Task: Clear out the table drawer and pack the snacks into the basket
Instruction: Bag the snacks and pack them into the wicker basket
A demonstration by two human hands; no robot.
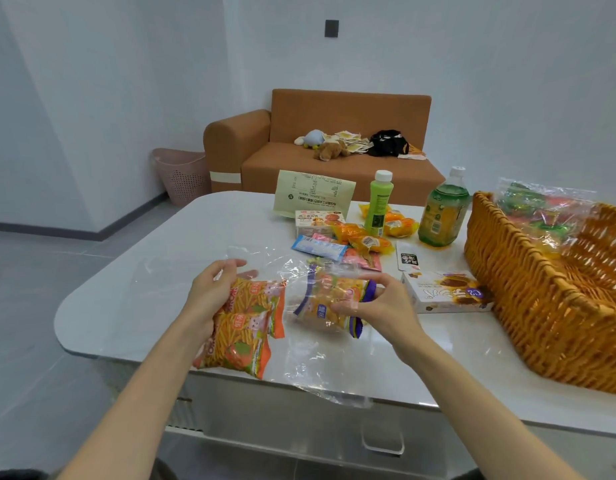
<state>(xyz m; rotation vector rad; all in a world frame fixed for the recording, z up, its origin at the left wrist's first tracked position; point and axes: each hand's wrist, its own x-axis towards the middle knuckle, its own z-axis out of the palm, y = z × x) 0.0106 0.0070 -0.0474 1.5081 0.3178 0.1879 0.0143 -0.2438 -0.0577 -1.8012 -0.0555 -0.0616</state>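
My left hand (215,289) grips two orange snack packets (246,323) of sticks, held above the table's near edge. My right hand (376,306) holds a purple-edged snack packet (329,299) inside a clear plastic bag (320,358) that drapes over the edge. The wicker basket (528,299) stands at the right with a clear bag of colourful sweets (542,213) in it. A brown-and-white biscuit box (445,292) lies between my right hand and the basket. The drawer front (299,420) with its clear handle (382,438) appears closed below the tabletop.
On the white table (133,306) lie a small snack box (317,221), orange wrapped cakes (369,242), a blue-white packet (318,247), a green bottle (379,206), a tea bottle (441,213) and a pale paper bag (313,194). An orange sofa (334,133) and a pink bin (182,174) stand behind.
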